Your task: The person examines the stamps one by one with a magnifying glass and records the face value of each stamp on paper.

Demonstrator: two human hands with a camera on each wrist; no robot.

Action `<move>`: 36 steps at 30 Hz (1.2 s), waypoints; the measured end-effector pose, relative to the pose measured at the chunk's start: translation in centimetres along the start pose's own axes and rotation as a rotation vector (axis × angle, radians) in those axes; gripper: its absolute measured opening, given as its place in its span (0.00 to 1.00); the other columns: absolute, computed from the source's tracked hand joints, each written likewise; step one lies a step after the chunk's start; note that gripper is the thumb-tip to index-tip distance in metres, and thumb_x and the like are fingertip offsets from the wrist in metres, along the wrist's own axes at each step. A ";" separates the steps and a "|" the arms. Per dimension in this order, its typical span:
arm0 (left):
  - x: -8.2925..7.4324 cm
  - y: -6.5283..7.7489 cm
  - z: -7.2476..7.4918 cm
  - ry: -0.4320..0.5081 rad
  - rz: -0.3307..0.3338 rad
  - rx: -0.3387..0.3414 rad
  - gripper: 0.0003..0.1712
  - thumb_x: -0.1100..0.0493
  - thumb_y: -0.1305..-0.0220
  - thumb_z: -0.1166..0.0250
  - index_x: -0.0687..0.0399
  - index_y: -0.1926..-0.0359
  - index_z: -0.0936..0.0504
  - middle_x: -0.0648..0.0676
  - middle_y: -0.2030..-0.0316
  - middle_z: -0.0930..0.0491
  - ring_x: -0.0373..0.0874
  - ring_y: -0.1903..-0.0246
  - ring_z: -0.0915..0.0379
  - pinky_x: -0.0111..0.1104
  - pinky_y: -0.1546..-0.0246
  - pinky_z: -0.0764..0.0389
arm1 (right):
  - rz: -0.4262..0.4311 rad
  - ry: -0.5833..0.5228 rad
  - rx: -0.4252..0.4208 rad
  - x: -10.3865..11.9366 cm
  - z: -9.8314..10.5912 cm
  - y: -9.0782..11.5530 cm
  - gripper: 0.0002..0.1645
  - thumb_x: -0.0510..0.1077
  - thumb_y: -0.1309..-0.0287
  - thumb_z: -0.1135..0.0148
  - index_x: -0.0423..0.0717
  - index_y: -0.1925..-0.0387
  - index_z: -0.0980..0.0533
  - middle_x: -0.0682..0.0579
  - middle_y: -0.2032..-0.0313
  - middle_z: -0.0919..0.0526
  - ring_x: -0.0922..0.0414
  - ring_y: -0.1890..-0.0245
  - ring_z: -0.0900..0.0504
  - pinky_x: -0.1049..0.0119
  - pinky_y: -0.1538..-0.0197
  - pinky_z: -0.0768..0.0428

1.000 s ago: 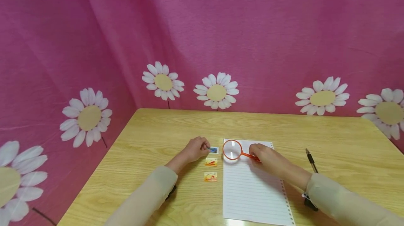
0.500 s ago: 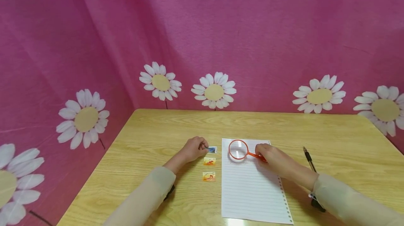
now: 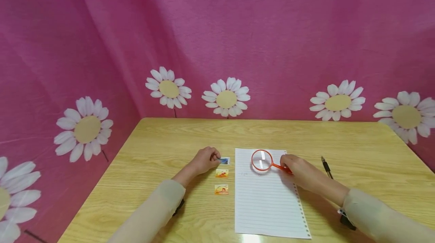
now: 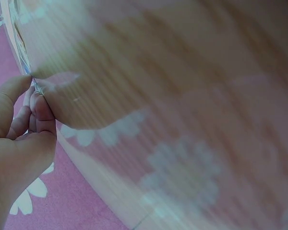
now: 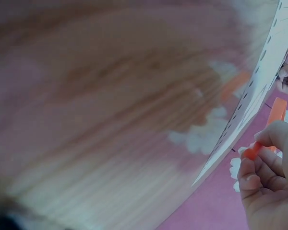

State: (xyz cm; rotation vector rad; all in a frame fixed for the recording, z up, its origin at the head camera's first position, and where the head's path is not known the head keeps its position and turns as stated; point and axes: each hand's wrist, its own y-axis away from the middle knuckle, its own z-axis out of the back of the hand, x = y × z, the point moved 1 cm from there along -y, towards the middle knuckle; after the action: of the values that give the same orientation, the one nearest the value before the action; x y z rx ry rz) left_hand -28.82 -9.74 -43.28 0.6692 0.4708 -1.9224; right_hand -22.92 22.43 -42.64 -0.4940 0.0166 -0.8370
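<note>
In the head view my left hand (image 3: 205, 160) pinches the left edge of a blue-and-white stamp (image 3: 224, 161) at the table. The left wrist view shows its thumb and fingertips (image 4: 38, 98) meeting at the tabletop, with the stamp barely visible. Below it lie two yellow-and-red stamps, the upper stamp (image 3: 222, 173) and the lower stamp (image 3: 221, 189). My right hand (image 3: 300, 171) grips the orange handle (image 5: 277, 111) of a magnifying glass (image 3: 262, 160). Its round lens is over the upper part of a lined sheet (image 3: 268, 205), where faint handwriting shows.
A black pen (image 3: 326, 167) lies on the wooden table (image 3: 163, 137) right of the sheet, partly behind the right forearm. The sheet has punched holes along its right edge. A pink curtain (image 3: 272, 39) with white flowers borders the table at the back and left.
The magnifying glass has moved rightward in my right hand, from the sheet's upper left edge further over the lines. My left hand stays at the blue stamp. The head view has shifted slightly.
</note>
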 end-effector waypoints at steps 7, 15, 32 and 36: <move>0.6 -0.1 -0.1 0.034 -0.029 0.011 0.03 0.65 0.37 0.36 0.62 0.64 0.22 0.55 0.69 0.27 0.42 0.68 0.34 0.28 0.64 0.31 | 0.043 0.045 -0.067 -0.8 0.3 1.1 0.18 0.31 0.58 0.26 0.46 0.73 0.29 0.60 0.77 0.29 0.68 0.74 0.34 0.74 0.73 0.31; 1.6 -0.5 -0.4 0.026 -0.092 0.000 0.04 0.62 0.35 0.36 0.59 0.65 0.22 0.52 0.70 0.28 0.40 0.69 0.35 0.28 0.65 0.31 | 0.023 0.051 -0.078 -1.6 1.1 2.3 0.18 0.31 0.58 0.27 0.47 0.72 0.29 0.61 0.76 0.30 0.69 0.74 0.35 0.75 0.74 0.33; 0.3 -0.1 -0.2 0.009 0.005 -0.001 0.03 0.66 0.37 0.35 0.61 0.63 0.21 0.54 0.69 0.27 0.39 0.69 0.36 0.26 0.66 0.33 | -0.047 0.061 -0.031 -3.2 2.8 4.6 0.19 0.31 0.58 0.28 0.49 0.74 0.30 0.62 0.78 0.31 0.71 0.75 0.38 0.75 0.75 0.34; 0.2 -0.1 -0.1 0.008 0.010 0.005 0.03 0.66 0.37 0.35 0.61 0.63 0.21 0.54 0.69 0.26 0.39 0.69 0.36 0.26 0.65 0.33 | -0.063 0.082 -0.028 -3.5 3.3 5.1 0.19 0.31 0.59 0.26 0.48 0.74 0.30 0.62 0.78 0.31 0.70 0.75 0.38 0.74 0.75 0.34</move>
State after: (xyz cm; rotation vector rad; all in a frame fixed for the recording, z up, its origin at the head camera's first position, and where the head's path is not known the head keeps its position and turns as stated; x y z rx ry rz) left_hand -28.92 -9.76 -43.49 0.6818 0.4669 -1.9124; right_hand -20.94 29.15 -42.54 -0.4885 0.0885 -0.9192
